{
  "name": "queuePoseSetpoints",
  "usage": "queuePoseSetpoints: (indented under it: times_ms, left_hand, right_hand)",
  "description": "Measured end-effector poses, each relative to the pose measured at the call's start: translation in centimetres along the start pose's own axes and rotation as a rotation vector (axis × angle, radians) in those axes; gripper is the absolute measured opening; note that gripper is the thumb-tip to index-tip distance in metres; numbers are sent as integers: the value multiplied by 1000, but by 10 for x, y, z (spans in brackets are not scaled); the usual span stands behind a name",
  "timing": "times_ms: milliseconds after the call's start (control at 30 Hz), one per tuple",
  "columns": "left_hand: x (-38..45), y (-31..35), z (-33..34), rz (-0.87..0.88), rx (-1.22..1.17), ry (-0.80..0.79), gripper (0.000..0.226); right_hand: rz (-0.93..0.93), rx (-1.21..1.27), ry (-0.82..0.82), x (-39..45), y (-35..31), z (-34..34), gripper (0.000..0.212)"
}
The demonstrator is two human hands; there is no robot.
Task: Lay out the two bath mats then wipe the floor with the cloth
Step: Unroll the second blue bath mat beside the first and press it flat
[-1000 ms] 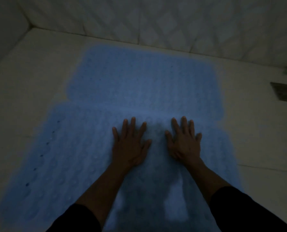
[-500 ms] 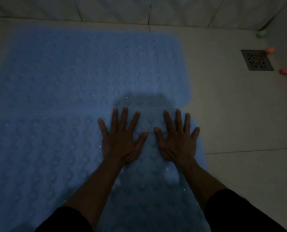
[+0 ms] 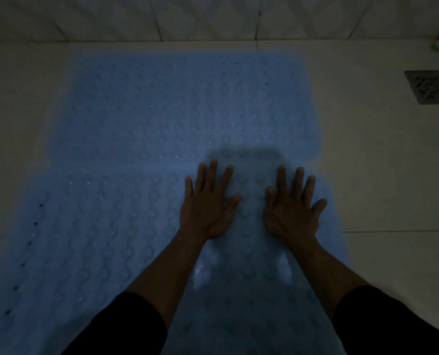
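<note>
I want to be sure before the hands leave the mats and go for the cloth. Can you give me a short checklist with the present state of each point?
1. Far mat lies flat on the floor: ok.
2. Near mat lies flat: ok where visible; its near end is out of view.
3. Both mats meet without a gap: ok, edges join or overlap, cannot tell which.
4. Left hand and right hand free, fingers straight, pressing the near mat: ok.
5. Cloth within sight: not ok, none visible.
6. Floor drain uncovered by mats: ok.
</note>
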State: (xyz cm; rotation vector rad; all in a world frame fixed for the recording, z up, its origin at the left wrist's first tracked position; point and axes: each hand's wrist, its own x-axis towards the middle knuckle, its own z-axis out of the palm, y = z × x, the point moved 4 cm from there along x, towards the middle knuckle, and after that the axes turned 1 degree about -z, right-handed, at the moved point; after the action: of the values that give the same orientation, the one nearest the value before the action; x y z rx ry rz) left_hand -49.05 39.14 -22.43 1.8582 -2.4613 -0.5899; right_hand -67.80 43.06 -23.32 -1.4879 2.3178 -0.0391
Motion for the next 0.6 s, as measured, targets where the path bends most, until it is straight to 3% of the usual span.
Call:
queuePoseSetpoints:
  times_ms: [133, 367, 600]
  left_hand:
    - [-35, -74, -21, -152, 6, 182, 64]
    - [-78, -216, -51, -430, 60, 120, 63]
    - [-89, -253, -49, -448, 77, 177, 59]
  right_hand:
    - [-261, 14, 31, -33, -79, 21, 61]
    - [-638, -9, 34, -68, -223, 66, 61]
    - [-659, -137, 80, -77, -262, 96, 64]
